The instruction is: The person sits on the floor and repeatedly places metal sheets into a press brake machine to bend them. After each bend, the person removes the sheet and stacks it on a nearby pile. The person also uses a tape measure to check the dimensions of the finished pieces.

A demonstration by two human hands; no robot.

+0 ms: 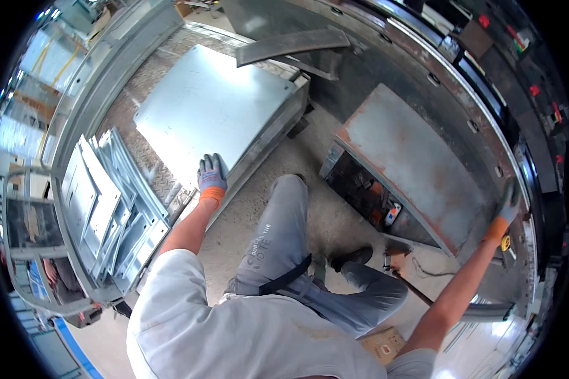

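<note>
My left hand [211,172], in a grey glove with an orange cuff, lies flat on the near corner of a smooth metal sheet [212,104]. Its fingers are stretched out over the surface. The sheet rests on a worn, rusty platform [117,98]. Far to the right, my right hand [508,205], gloved the same way, reaches to the long metal rail [487,136] of a machine. Its fingers look extended along the edge, though they are dim. A yellow tape measure [506,242] sits just below that wrist.
Left of the sheet leans a stack of cut metal plates [101,202]. A curved metal strip [294,45] lies across the sheet's far corner. Between my hands stands a rust-edged steel cabinet [411,158] with tools inside. Another person's hand [50,271] shows at the far left.
</note>
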